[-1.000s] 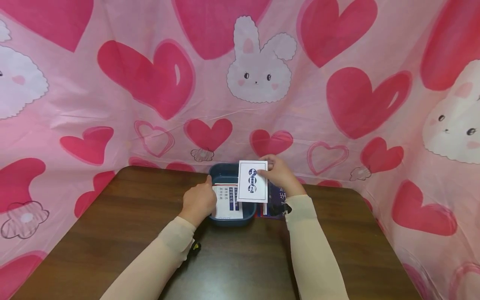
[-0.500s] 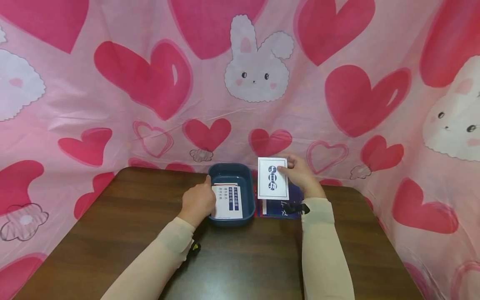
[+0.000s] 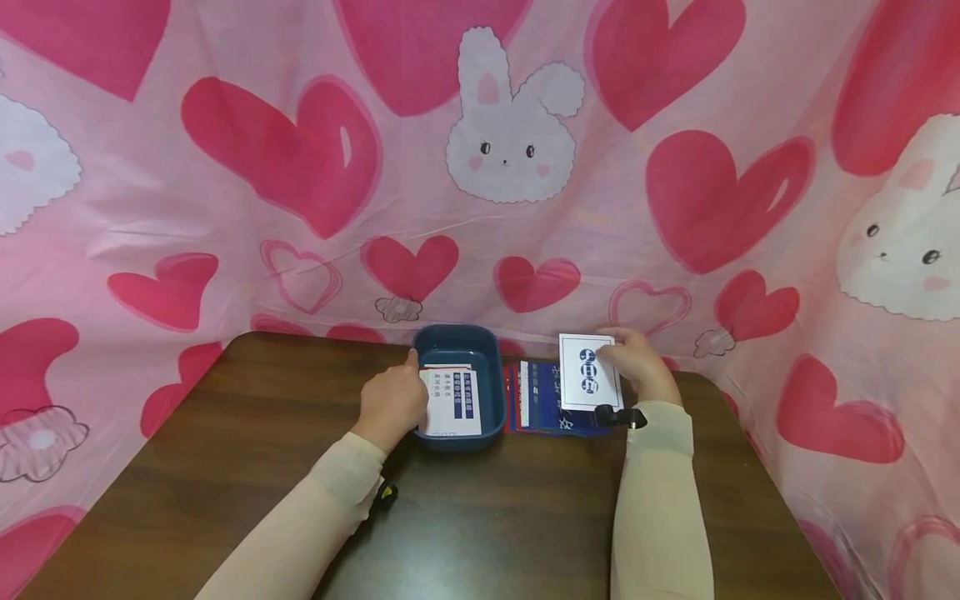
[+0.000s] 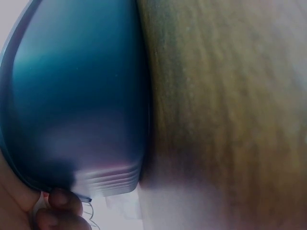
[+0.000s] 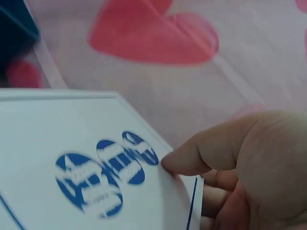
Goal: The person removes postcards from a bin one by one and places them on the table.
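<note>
My right hand (image 3: 643, 367) pinches a white card (image 3: 573, 396) with a thin dark border and a column of blue round printed characters. In the right wrist view the thumb (image 5: 184, 157) lies on the card's face, and the other fingers are partly hidden behind it. The card is over the right end of a row of overlapping blue, red and white cards (image 3: 546, 402) on the table. At the left, my left hand (image 3: 392, 402) grips the rim of a dark blue plastic bin (image 3: 492, 375). Inside it lie white printed cards (image 3: 444, 421), the top one with dark blue text blocks.
The brown wooden table (image 3: 480, 517) reaches back to a pink curtain (image 3: 420, 192) printed with hearts and rabbits. Bin and card row stand side by side near the table's back edge. A black strap (image 3: 619, 415) is on the right wrist.
My right hand has carried the white card rightward, from over the bin to the right end of the card row, uncovering more of that row. The left hand stays on the bin.
</note>
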`<state>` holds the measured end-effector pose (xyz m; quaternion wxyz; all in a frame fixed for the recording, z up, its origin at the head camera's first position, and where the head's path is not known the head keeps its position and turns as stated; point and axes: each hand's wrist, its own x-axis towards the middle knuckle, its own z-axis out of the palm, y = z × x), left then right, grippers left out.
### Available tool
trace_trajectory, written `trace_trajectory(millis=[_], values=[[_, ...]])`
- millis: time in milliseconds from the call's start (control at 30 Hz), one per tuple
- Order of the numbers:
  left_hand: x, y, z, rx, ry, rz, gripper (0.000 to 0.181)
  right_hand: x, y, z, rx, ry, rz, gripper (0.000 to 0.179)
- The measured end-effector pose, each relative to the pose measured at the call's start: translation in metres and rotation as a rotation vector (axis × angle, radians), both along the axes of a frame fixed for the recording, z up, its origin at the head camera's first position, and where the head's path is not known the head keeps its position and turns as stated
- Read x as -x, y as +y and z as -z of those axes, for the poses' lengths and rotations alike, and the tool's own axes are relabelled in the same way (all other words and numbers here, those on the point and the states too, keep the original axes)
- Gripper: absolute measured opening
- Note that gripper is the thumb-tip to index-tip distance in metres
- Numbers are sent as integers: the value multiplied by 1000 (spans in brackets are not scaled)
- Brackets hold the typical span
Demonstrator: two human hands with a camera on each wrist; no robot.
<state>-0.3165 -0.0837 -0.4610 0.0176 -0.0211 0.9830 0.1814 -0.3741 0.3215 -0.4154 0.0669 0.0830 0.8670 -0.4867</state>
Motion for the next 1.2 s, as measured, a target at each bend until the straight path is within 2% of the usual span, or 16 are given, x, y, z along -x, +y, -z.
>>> trace_trajectory(millis=[133, 333, 467, 733, 867, 1200], values=[[0, -1, -1, 3, -3, -2, 92, 1, 11, 10, -30, -26, 20, 58], [3, -2, 0, 6, -18, -4, 90, 7, 15, 28, -33, -76, -4, 56], [2, -2, -1, 1, -17, 2, 95, 8, 13, 36, -44, -70, -21, 53], [3, 1, -1, 12, -28, 3, 107, 12, 10, 46, -148, -84, -41, 58], [3, 1, 0, 11, -22, 5, 103, 15, 10, 51, -220, -86, -37, 57], [2, 0, 1, 2, -24, 4, 102, 14, -1, 52, -278, -108, 18, 51]])
